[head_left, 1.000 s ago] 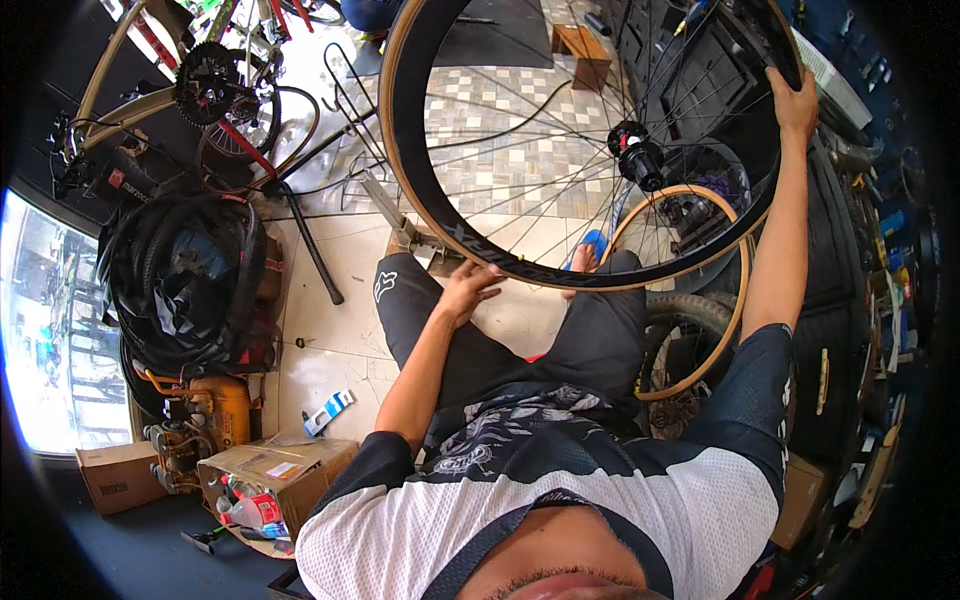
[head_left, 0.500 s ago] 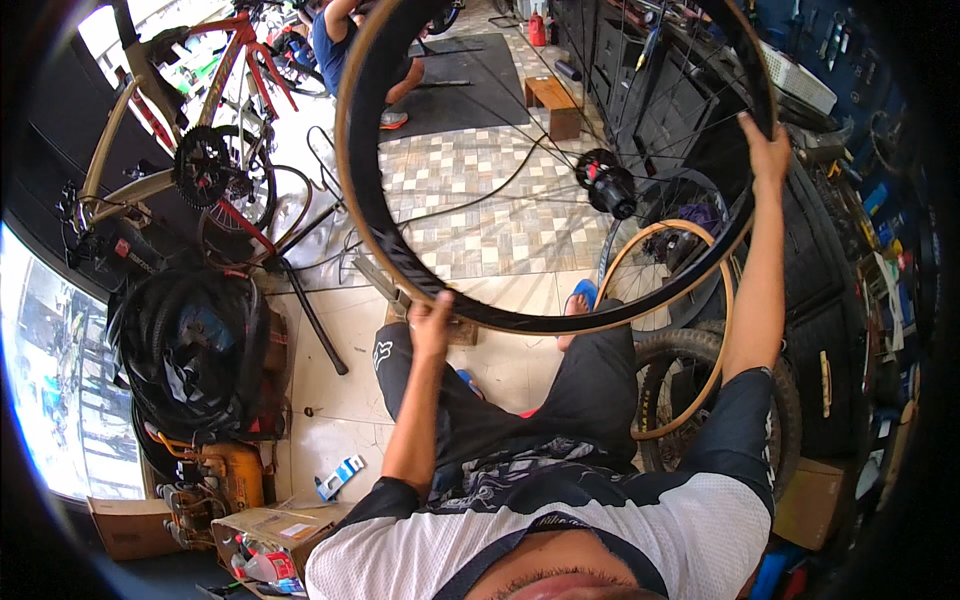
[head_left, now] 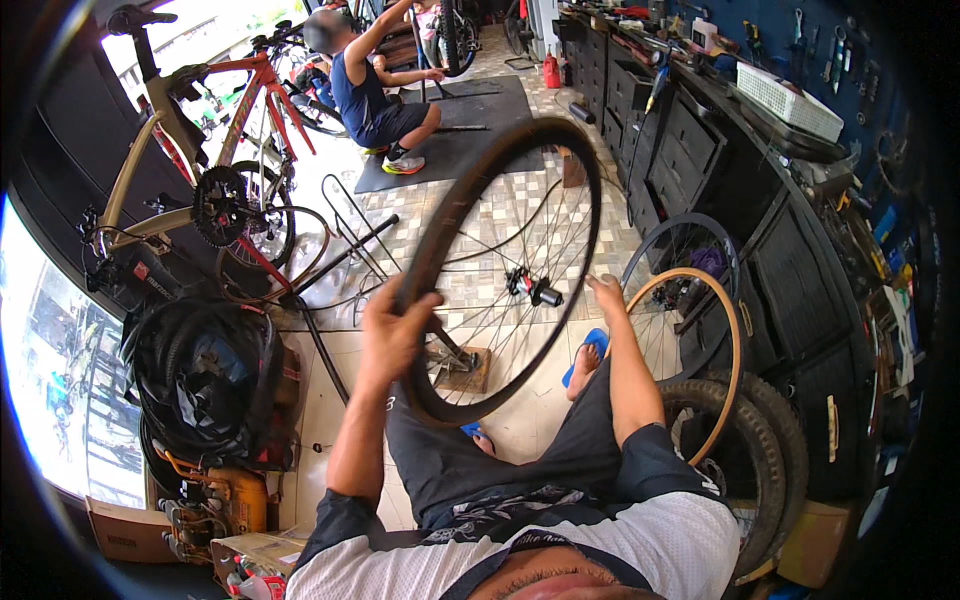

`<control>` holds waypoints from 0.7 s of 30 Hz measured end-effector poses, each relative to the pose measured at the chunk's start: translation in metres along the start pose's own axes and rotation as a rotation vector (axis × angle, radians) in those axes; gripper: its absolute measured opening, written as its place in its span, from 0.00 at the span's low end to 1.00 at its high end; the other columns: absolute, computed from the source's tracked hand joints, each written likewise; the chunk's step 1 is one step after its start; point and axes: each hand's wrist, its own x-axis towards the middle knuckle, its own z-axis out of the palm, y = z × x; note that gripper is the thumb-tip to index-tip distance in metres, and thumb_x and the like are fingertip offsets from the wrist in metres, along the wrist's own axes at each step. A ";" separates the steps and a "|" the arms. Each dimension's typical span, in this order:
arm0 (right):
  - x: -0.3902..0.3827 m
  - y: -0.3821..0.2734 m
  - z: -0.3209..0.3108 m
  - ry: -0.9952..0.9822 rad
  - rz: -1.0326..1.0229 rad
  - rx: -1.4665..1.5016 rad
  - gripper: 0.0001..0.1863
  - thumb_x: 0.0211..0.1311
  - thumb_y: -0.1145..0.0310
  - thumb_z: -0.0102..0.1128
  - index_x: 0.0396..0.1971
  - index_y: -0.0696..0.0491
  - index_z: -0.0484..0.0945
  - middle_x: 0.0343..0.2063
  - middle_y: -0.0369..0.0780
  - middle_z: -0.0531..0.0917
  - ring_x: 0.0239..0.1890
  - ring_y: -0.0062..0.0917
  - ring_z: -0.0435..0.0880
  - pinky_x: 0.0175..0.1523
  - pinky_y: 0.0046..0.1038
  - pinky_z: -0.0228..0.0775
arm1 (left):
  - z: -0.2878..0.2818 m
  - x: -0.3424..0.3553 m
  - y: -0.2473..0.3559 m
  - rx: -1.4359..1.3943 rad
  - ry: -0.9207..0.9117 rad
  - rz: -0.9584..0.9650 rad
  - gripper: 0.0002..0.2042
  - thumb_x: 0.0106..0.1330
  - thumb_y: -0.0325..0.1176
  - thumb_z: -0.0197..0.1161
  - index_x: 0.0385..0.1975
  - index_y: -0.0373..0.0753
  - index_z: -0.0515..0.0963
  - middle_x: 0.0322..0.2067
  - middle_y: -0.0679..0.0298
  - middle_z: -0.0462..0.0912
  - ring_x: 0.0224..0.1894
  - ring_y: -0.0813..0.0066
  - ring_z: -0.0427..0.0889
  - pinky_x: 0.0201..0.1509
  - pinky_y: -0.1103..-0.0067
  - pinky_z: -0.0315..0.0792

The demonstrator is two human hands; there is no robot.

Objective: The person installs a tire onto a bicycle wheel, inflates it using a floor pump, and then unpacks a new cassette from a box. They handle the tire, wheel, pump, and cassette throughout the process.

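Observation:
A black bicycle wheel (head_left: 452, 215) with thin spokes is held up in front of my legs, tilted and seen partly edge-on. My left hand (head_left: 392, 335) is closed round the left side of its rim, thumb toward the spokes. The black hub (head_left: 532, 287) with a red band shows in the middle. My right hand (head_left: 606, 293) is off to the right, close beside the rim, its fingers loosely apart and nothing visible in them. Whether its fingertips brush the wheel I cannot tell. Behind the lower rim, a metal stand on a wooden base (head_left: 478, 370) is partly hidden.
Another wheel with a tan tyre (head_left: 738, 335) and thick knobby tyres (head_left: 785, 430) stand by my right leg. Black drawer cabinets (head_left: 690, 150) line the right. A bicycle frame (head_left: 155, 215) and heaped black tubes (head_left: 205, 375) are at left. A co-worker (head_left: 375, 95) squats on a dark mat.
The wheel has come down and turned from facing me to nearly edge-on. My right hand has left the far right rim and moved left and down. The co-worker is now more in view.

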 end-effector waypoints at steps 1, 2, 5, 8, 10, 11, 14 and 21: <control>-0.050 -0.027 0.062 -0.107 0.051 0.049 0.42 0.60 0.46 0.75 0.65 0.61 0.73 0.49 0.53 0.87 0.52 0.41 0.87 0.58 0.37 0.77 | 0.001 -0.005 -0.017 0.122 -0.003 -0.093 0.16 0.70 0.29 0.70 0.55 0.34 0.81 0.34 0.66 0.86 0.31 0.81 0.84 0.35 0.81 0.79; -0.036 -0.035 0.045 -0.101 -0.004 0.138 0.36 0.63 0.51 0.74 0.62 0.60 0.74 0.44 0.49 0.88 0.46 0.37 0.88 0.54 0.35 0.78 | 0.033 0.009 -0.042 0.049 -0.045 -0.082 0.18 0.70 0.29 0.70 0.58 0.34 0.80 0.33 0.68 0.85 0.30 0.82 0.82 0.33 0.81 0.77; -0.094 -0.096 0.068 -0.349 -0.124 0.393 0.15 0.72 0.62 0.66 0.51 0.56 0.82 0.40 0.40 0.89 0.39 0.24 0.88 0.40 0.26 0.79 | 0.062 0.023 -0.123 0.308 -0.075 -0.163 0.23 0.66 0.32 0.73 0.60 0.31 0.80 0.30 0.57 0.87 0.29 0.79 0.81 0.33 0.75 0.76; -0.119 -0.105 0.052 -0.568 -0.086 0.388 0.16 0.77 0.55 0.61 0.48 0.53 0.84 0.36 0.34 0.88 0.31 0.17 0.86 0.33 0.23 0.75 | 0.096 0.033 -0.174 0.350 -0.079 -0.193 0.24 0.65 0.34 0.72 0.60 0.33 0.80 0.33 0.47 0.87 0.31 0.67 0.86 0.38 0.69 0.78; -0.135 -0.104 0.054 -0.681 -0.035 0.354 0.18 0.78 0.54 0.60 0.51 0.53 0.85 0.39 0.33 0.88 0.32 0.17 0.86 0.32 0.22 0.75 | 0.109 0.032 -0.195 0.369 -0.055 -0.136 0.23 0.66 0.33 0.71 0.60 0.31 0.81 0.25 0.58 0.86 0.24 0.76 0.84 0.30 0.74 0.77; -0.143 -0.104 0.061 -0.726 -0.010 0.344 0.19 0.78 0.53 0.59 0.53 0.52 0.84 0.41 0.33 0.88 0.32 0.17 0.86 0.32 0.22 0.75 | 0.110 0.031 -0.205 0.391 -0.045 -0.136 0.23 0.67 0.33 0.71 0.60 0.32 0.80 0.26 0.58 0.87 0.24 0.76 0.85 0.31 0.74 0.78; -0.147 -0.086 0.078 -0.752 0.104 0.475 0.25 0.79 0.48 0.56 0.62 0.51 0.79 0.50 0.34 0.86 0.33 0.18 0.86 0.31 0.20 0.74 | 0.120 0.038 -0.216 0.396 -0.047 -0.134 0.23 0.68 0.34 0.69 0.60 0.32 0.80 0.29 0.55 0.89 0.26 0.71 0.88 0.33 0.72 0.80; -0.166 -0.097 0.124 -0.699 0.256 0.720 0.24 0.77 0.49 0.59 0.62 0.48 0.76 0.41 0.32 0.83 0.26 0.15 0.80 0.24 0.17 0.63 | 0.104 0.040 -0.208 0.524 -0.054 -0.151 0.20 0.67 0.40 0.69 0.52 0.29 0.81 0.33 0.44 0.88 0.36 0.50 0.90 0.42 0.63 0.80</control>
